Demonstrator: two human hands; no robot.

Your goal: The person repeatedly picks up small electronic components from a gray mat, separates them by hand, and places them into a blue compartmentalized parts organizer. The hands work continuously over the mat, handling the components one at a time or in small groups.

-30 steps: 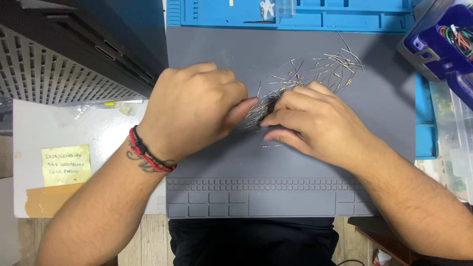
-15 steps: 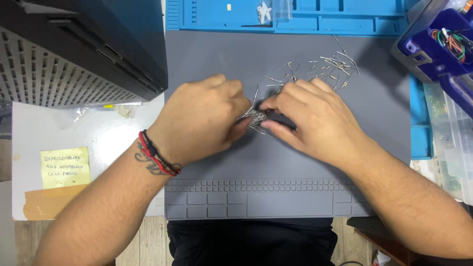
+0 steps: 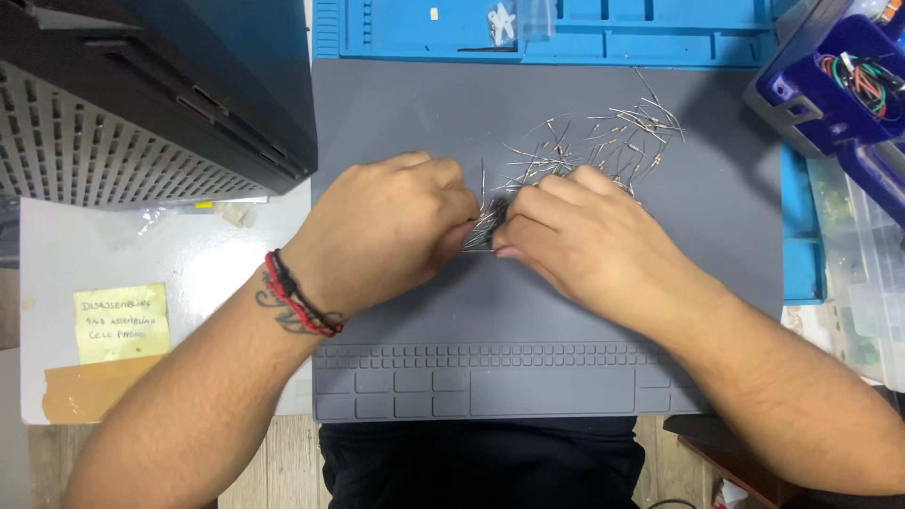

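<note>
Your left hand (image 3: 382, 236) and right hand (image 3: 589, 240) meet over the middle of the grey mat (image 3: 396, 123), and between them they pinch a small bundle (image 3: 483, 226) of thin wire-legged parts. Both sets of fingers are drawn together on that bundle, the left thumb side pressing in from one end and the right fingertips from the other.

The bundle looks very light and springy. The legs are thin wire that would likely bend with little force, and the smooth metal will probably slide if you squeeze only at the tips. It would hold best near the middle, where the small bodies sit, with the legs lying parallel; gripped at the ends, the pieces would tend to fan out or drop. They are also small enough to scatter or roll on the mat.

Just behind your right hand lies the loose pile (image 3: 603, 141) of the same parts, some touching your knuckles, spread toward the blue tray (image 3: 660, 42) at the far edge of the bench.

Much is hidden. Your knuckles cover most of the bundle, so you cannot count the pieces or see whether the legs are straight. Colour bands on the bodies are too small to make out. How far the pile runs under your right hand cannot be told.
</note>
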